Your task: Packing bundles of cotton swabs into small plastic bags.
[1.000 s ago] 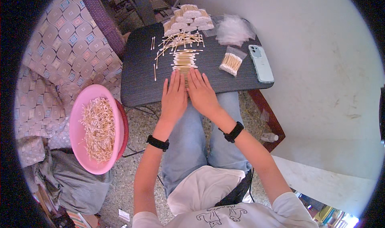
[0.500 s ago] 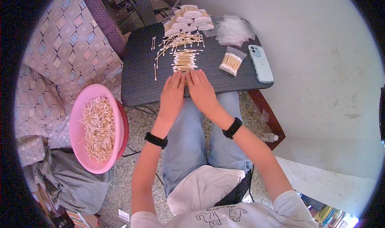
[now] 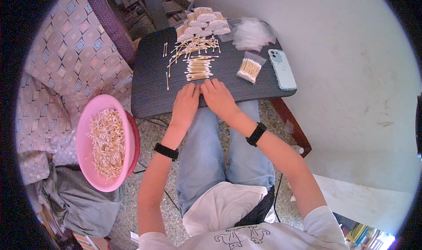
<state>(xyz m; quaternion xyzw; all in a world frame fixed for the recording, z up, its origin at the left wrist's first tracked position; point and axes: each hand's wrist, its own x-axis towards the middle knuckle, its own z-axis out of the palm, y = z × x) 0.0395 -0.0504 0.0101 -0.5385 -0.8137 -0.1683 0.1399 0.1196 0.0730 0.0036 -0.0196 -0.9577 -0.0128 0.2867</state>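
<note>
Cotton swabs (image 3: 198, 69) with wooden sticks lie side by side in a neat stack near the middle of the dark table. Just in front of it, by the table's near edge, my left hand (image 3: 185, 103) and my right hand (image 3: 219, 100) meet with fingers curled and fingertips almost touching. What they pinch, if anything, is hidden under the fingers. Behind the stack is a loose, crossed heap of swabs (image 3: 193, 46). A single swab (image 3: 167, 80) lies to the left, and a filled clear bag of swabs (image 3: 250, 69) to the right.
Bundled swabs (image 3: 204, 15) are piled at the table's back, beside clear plastic bags (image 3: 252, 33). A pale phone (image 3: 282, 69) lies at the right edge of the table (image 3: 147, 101). Left of my legs stands a pink basin (image 3: 82, 138) full of swabs; a wall (image 3: 343, 74) rises on the right.
My hands have drawn slightly toward me, off the near end of the swab stack. My fingers, straighter before, are now curled together, and the whole stack shows.
</note>
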